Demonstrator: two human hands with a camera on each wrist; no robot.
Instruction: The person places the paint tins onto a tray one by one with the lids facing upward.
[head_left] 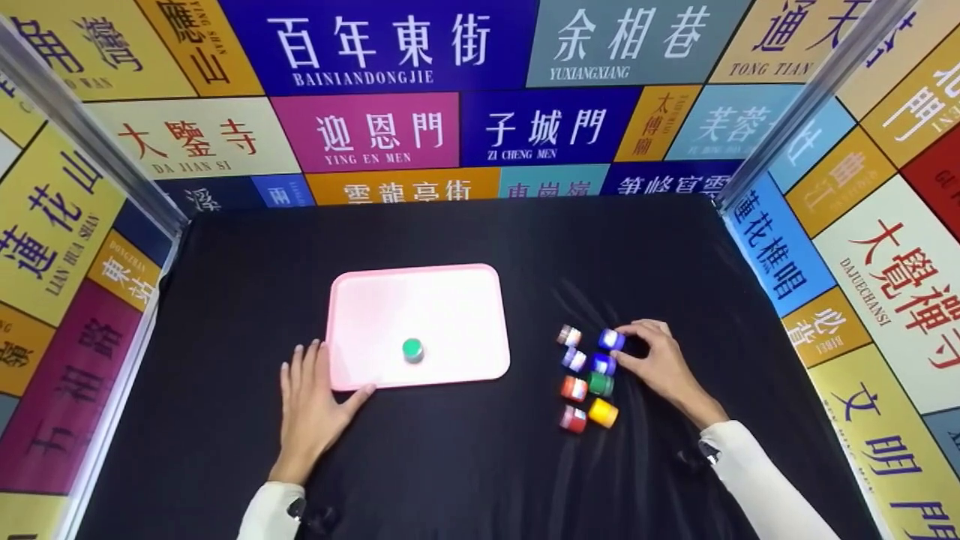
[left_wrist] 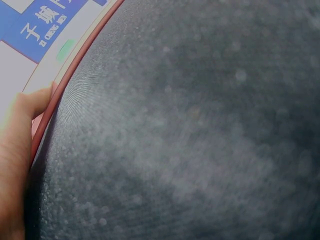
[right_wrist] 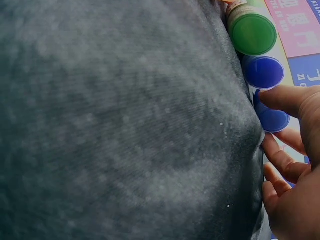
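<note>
A pink tray [head_left: 450, 315] lies on the black cloth with one small green-topped paint jar [head_left: 412, 350] standing near its front edge. My left hand [head_left: 309, 401] rests at the tray's front left corner, fingers straight along the left side. In the left wrist view, the thumb [left_wrist: 37, 102] touches the tray's reddish rim [left_wrist: 75, 62]. To the right, my right hand [head_left: 664, 364] pinches a blue paint jar [head_left: 610, 339] between thumb and index finger, at the far end of a row. Just nearer is a second blue jar [head_left: 603, 364], then a green jar [head_left: 601, 385].
A yellow jar [head_left: 603, 413] lies at the near end of that row. Beside it runs another row, with a red jar [head_left: 574, 419], an orange jar [head_left: 574, 388], a purple jar [head_left: 574, 359] and a brown jar [head_left: 569, 335]. Printed panels [head_left: 382, 127] wall the table's back and sides.
</note>
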